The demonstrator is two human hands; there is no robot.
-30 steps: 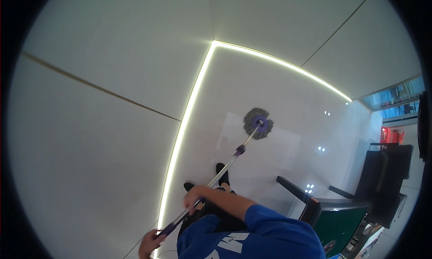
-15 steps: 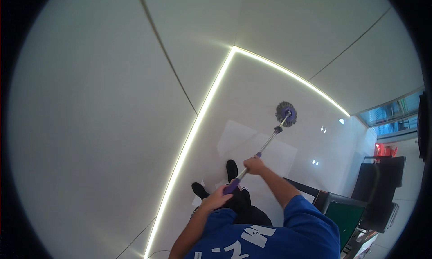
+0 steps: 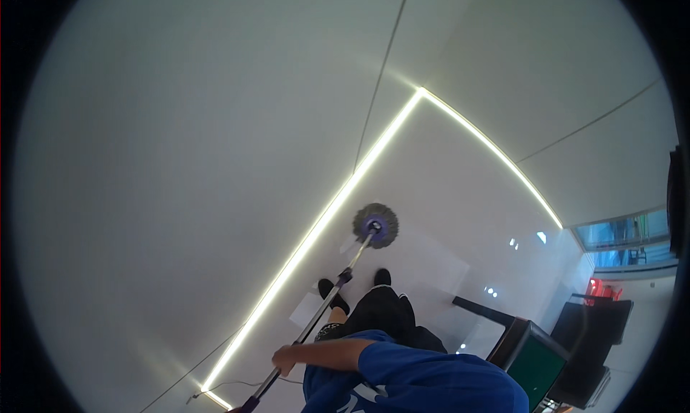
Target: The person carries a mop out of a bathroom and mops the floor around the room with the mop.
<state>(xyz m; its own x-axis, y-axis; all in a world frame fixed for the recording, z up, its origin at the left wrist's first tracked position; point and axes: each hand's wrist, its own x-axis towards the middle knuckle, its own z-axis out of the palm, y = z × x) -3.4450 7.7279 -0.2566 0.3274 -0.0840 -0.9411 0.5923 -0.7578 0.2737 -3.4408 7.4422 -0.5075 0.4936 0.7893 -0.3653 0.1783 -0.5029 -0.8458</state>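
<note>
A round spin mop head (image 3: pixel 386 233) with grey strands and a purple centre lies on the floor near the lit wall edge, ahead of my feet. Its silver pole (image 3: pixel 316 318) slants down to the lower left, ending in a purple grip (image 3: pixel 249 404) at the picture's bottom edge. My right hand (image 3: pixel 285 359) is closed around the pole, the forearm reaching across in front of my blue shirt. My left hand is out of the picture.
A glowing light strip (image 3: pixel 309 237) runs along the foot of the left wall and turns at the corner. Black shoes (image 3: pixel 383 276) stand behind the mop head. To the right are a green-topped table (image 3: pixel 533 363) and dark chairs (image 3: pixel 593 323). A thin cable (image 3: pixel 237 383) lies lower left.
The mop head has swept left and closer to my feet. My right hand has moved left and down with the pole. My left hand has left the picture.
</note>
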